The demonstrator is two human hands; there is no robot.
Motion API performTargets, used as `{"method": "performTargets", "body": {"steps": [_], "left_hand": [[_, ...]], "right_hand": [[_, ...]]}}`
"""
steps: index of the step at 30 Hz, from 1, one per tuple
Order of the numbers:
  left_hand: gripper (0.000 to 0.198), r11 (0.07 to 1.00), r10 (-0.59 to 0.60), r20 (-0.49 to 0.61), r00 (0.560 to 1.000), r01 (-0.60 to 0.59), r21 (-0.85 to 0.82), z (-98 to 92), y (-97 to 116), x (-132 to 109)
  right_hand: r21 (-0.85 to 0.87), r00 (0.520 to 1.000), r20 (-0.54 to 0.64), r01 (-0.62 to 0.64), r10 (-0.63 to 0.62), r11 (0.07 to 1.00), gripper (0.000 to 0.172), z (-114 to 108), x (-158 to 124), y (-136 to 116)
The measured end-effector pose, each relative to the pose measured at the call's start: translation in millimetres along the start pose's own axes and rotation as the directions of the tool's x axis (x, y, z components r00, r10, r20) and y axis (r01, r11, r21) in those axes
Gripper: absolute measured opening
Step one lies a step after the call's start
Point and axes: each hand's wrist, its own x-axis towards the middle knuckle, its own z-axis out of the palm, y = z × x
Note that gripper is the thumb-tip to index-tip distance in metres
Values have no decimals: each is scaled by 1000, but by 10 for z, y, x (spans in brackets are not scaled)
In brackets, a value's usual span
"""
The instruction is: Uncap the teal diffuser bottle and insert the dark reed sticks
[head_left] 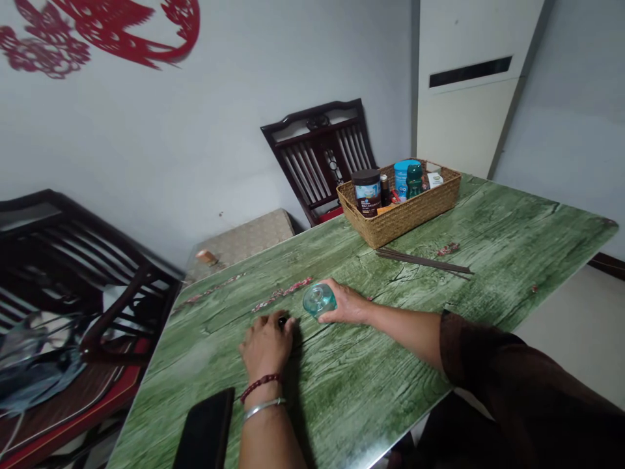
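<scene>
glass bottle: a clear, teal-tinted, rounded glass bottle (319, 300) rests on the table near its middle, against the right hand (upright or tipped, I cannot tell from this angle).

handling: it will probably feel stiff, smooth and slippery, fairly weighty for its size, and fragile on a hard top. Its rounded body looks the surest place to take hold, with all 5 fingers around it.

right hand: the right hand (347, 305) comes in from the side, its fingers close together and curled around the far side of the bottle, not spread.

left hand: the left hand (266, 345) lies just beside the bottle, fingers curled downward beside a small black knob-shaped object (282, 320). Whether they pinch it, I cannot tell.

wrist and sleeve: 2 bands circle the left wrist, a dark red beaded bracelet (261, 387) and a thin silver bangle (264, 408). A dark brown sleeve (471, 348) covers the right upper arm.

table: the green wood-grain tabletop (385, 384) also bears a black rectangular slab (205, 430) near the left wrist, a bundle of long thin dark sticks (422, 260), and a woven wicker basket (398, 215) holding jars and bottles.
</scene>
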Motion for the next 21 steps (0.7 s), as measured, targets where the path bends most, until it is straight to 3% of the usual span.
{"method": "performTargets", "body": {"steps": [3,5,7,9,12,14,17,21], "left_hand": [[47,967,40,-116,992,-68,-247,-15,181,5],[53,853,58,-152,987,-128,-506,23,336,-8],[57,692,60,-108,992,-120,-712,103,468,-36],[60,578,88,-44,995,-87,-812,197,552,-65],[68,543,153,9,988,-76,-836,302,597,-74],[78,564,184,41,982,-71,-822,333,598,-54],[82,574,197,66,978,-60,-817,342,594,-13],[76,541,181,33,983,-72,-838,347,594,23]], "right_hand": [[29,1000,25,-3,2,1000,89,-18,-13,-30],[49,999,40,14,-16,999,97,-46,-16,-68],[33,999,19,27,-28,999,96,-122,-26,-117],[-47,998,-40,41,-43,998,77,-281,-69,-156],[-295,986,-118,75,-114,953,35,-698,-253,-132],[-502,978,-156,42,-138,864,22,-1045,-460,-42],[-725,969,-244,-152,-44,671,22,-1511,-811,176],[-827,942,-329,-323,68,461,25,-1809,-1131,482]]}}
